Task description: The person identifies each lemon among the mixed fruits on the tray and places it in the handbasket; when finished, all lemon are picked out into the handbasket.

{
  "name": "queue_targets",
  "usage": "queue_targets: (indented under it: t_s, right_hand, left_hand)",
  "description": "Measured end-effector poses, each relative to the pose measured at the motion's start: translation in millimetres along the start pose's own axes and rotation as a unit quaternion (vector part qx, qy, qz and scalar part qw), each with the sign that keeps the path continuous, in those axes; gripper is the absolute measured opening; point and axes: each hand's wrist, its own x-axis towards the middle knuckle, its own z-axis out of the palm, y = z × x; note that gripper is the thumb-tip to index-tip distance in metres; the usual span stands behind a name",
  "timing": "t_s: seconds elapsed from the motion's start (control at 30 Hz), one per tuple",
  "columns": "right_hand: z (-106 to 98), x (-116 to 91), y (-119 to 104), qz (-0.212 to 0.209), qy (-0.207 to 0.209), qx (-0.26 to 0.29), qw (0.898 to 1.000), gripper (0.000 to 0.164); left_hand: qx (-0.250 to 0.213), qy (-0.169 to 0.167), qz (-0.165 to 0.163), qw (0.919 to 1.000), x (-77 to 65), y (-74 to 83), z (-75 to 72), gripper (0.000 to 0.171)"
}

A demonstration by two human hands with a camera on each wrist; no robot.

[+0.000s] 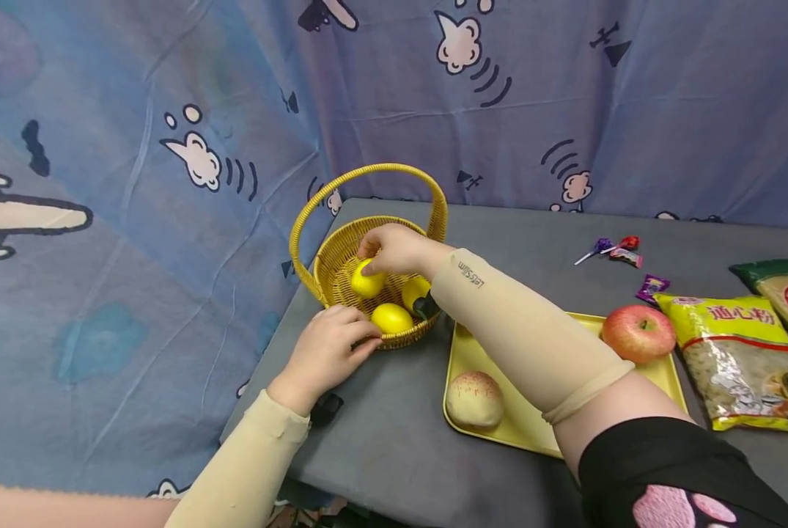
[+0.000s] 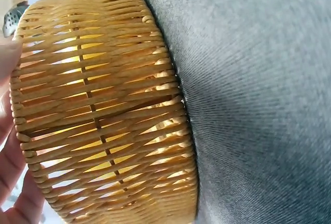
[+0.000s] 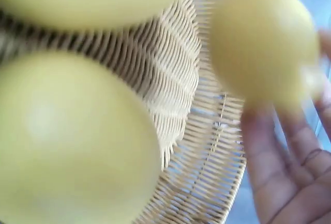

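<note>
A yellow wicker basket (image 1: 330, 268) with a tall arched handle stands on the grey table. Inside it my right hand (image 1: 396, 249) pinches a lemon (image 1: 367, 279) between thumb and fingers, above the basket's floor. Two more lemons lie in the basket: one lemon (image 1: 392, 318) near the front rim and another lemon (image 1: 415, 292) partly covered by the right wrist's camera. My left hand (image 1: 330, 345) holds the basket's near rim. In the left wrist view its fingers (image 2: 11, 167) lie at that rim, beside the woven wall. The right wrist view is blurred, showing the gripped lemon (image 3: 264, 43) between the fingertips.
Right of the basket is a yellow tray (image 1: 512, 422) bearing a peach-like bun (image 1: 475, 400) and a red apple (image 1: 639, 334). Food bags (image 1: 737, 359) lie further right. Lollipops (image 1: 602, 246) and wrapped candies (image 1: 652, 287) lie behind the tray. A patterned curtain (image 1: 394, 110) borders the table.
</note>
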Motion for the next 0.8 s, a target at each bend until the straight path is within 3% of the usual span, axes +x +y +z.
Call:
queue_targets:
  t_s: [0.13, 0.37, 0.5, 0.8]
  right_hand:
    - [-1, 6, 4, 0.021, -0.008, -0.031, 0.999, 0.024]
    - [1, 9, 13, 0.05, -0.082, -0.009, 0.995, 0.041]
    - [3, 9, 14, 0.036, -0.101, -0.012, 0.994, 0.046]
    - [-7, 5, 9, -0.007, -0.085, -0.004, 0.996, 0.044]
  left_hand:
    - [-0.004, 0.001, -0.001, 1.0, -0.2, 1.2, 2.5, 0.007]
    - [-0.008, 0.001, -0.001, 1.0, -0.1, 4.0, 7.5, 0.008]
    - [-0.007, 0.002, 0.001, 1.0, 0.0, 2.4, 6.8, 0.008]
    - [-0.003, 0.009, 0.001, 1.0, -1.7, -2.2, 2.2, 0.005]
